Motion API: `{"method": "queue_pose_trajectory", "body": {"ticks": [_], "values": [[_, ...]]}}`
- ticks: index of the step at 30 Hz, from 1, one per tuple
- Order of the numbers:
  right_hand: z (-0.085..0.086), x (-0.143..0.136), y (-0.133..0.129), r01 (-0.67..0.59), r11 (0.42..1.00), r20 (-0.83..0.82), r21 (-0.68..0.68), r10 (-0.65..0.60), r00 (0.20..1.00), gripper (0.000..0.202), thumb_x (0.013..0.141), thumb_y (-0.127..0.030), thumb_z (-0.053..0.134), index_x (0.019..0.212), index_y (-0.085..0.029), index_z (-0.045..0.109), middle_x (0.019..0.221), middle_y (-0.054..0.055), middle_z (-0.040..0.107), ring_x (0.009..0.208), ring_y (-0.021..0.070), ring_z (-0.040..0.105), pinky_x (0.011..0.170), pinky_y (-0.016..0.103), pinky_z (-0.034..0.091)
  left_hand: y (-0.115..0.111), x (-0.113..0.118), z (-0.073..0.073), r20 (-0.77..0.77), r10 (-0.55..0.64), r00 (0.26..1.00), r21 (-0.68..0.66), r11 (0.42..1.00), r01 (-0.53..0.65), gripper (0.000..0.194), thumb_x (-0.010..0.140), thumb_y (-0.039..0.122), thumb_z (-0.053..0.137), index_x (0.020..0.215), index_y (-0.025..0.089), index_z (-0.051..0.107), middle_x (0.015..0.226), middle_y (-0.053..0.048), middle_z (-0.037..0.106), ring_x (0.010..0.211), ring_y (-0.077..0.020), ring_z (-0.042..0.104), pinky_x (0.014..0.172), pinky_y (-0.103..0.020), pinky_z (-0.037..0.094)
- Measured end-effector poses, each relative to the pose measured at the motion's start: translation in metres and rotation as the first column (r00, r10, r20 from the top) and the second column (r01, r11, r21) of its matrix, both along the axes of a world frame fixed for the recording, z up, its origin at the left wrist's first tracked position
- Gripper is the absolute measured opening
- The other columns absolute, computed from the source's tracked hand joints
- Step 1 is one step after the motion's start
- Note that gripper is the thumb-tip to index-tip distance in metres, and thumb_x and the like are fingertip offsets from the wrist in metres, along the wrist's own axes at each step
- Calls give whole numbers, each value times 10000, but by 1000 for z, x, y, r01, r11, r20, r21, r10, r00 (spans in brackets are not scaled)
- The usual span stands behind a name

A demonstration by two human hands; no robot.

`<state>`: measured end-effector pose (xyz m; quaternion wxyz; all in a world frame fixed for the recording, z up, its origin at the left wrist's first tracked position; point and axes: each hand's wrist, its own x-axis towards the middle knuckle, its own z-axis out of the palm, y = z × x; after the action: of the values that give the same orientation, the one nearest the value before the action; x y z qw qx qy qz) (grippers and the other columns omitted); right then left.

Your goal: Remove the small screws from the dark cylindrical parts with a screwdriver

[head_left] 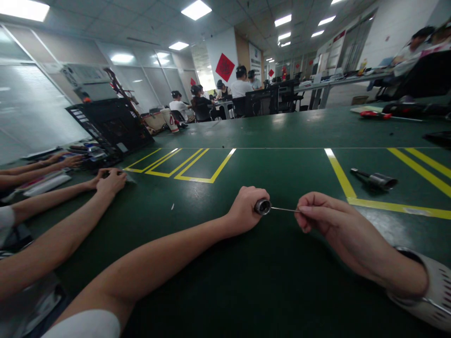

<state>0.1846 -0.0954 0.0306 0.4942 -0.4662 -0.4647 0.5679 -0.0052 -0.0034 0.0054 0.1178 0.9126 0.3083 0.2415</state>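
My left hand (246,211) is closed around a dark metal socket (262,206), its hollow round end facing me at the thumb side. The rest of the socket is hidden in the fist. From beside this end a thin metal rod (284,209) runs level to my right hand (324,216), which pinches its far end between thumb and fingertips. Whether the rod enters the socket or only touches it, I cannot tell. On the table to the right lies another dark metal socket (382,180) with a narrow shank, apart from both hands.
Yellow tape lines (338,173) mark the green table (197,211). A red-handled screwdriver (375,114) lies far right. At the left, co-workers' hands (109,180) work beside a black panel (112,124). A paper cup (170,121) stands behind. Other people sit farther back.
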Motion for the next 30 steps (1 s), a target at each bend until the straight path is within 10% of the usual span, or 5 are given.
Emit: {"method": "queue_pose_trajectory", "body": {"ticks": [8,30], "values": [[-1,-1,2,-54,984,-283,-169,4,959,94,770,-266,597,719,-187,595,684,4,586,620,124,513,599,254,429,4,1,-2,57,9,998,-85,996,-4,74,748,155,610,756,171,539,749,13,601,717,-137,535,730,-279,366],[3,2,3,31,979,-286,-203,-89,954,113,692,-258,643,647,-192,564,591,-16,525,558,117,470,552,257,386,4,0,-4,61,76,995,-40,997,-73,71,740,124,620,744,158,557,709,23,588,665,-117,519,686,-261,372]]}}
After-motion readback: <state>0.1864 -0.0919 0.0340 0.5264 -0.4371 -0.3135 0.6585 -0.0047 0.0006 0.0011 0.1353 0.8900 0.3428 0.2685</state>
